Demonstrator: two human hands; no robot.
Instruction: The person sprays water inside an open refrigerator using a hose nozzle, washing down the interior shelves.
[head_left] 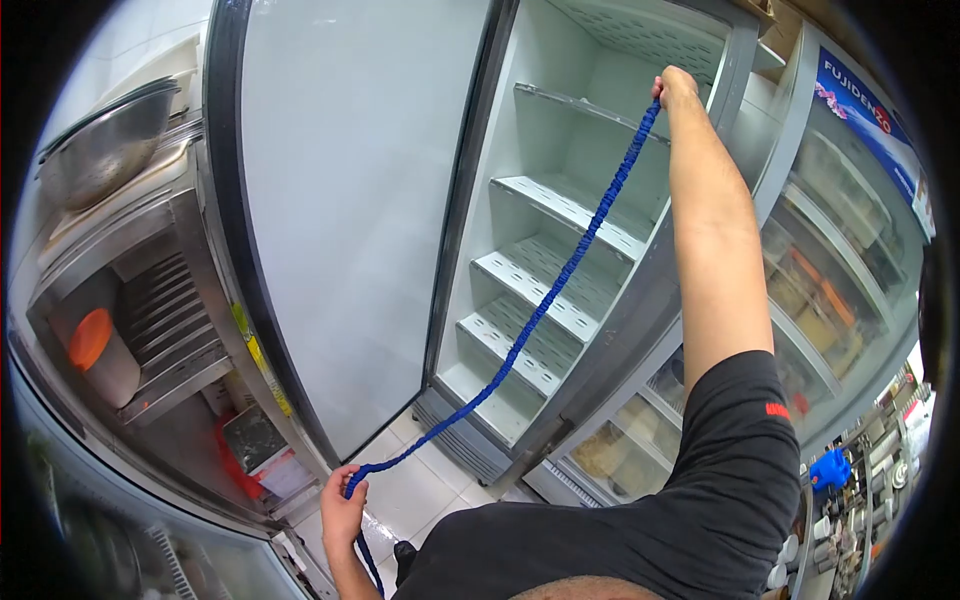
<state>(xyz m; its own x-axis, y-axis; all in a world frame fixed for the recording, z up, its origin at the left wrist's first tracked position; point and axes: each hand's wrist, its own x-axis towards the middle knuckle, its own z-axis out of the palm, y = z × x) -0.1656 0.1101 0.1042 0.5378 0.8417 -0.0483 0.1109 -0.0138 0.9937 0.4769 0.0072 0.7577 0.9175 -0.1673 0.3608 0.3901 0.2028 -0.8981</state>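
While the right hand (677, 86) and left hand (343, 500) curl around it, the blue hose (601, 212) sags, finely crinkled.

1. So the hose (548, 302) is deep blue with scrunchy, bunched-up skin
2. Hangs diagonally from the right hand (676, 86) to the left hand (343, 508), sagging a bit
3. Crosses in front of the open fridge (562, 150), tail dangling past the left hand

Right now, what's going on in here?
A person holds a long blue scrunched-fabric hose in front of a tall grey refrigerator with white perforated shelves, its large door open. The raised right hand holds it near the opening's top; the left hand holds it lower, with more hanging below.
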